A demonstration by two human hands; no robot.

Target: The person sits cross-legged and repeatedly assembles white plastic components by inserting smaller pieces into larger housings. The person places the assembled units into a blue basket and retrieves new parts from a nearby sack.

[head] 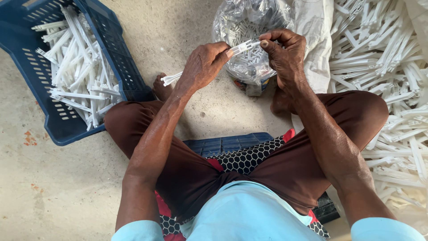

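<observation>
My left hand [203, 64] grips a long white plastic strip [171, 79] around its middle, so one end sticks out down-left past my wrist. My right hand [283, 51] pinches the strip's other end, or a small white piece on it, at the fingertips [249, 45]. Both hands hover over a clear plastic bag [243, 27] holding several small white pieces, which stands on the concrete floor between my feet.
A blue slotted crate [113, 49] at the left holds several white strips. A large loose heap of white strips [388, 67] fills the right side. I sit on a low blue seat with a patterned cushion [243, 156]. A white sack [314, 31] lies behind the bag.
</observation>
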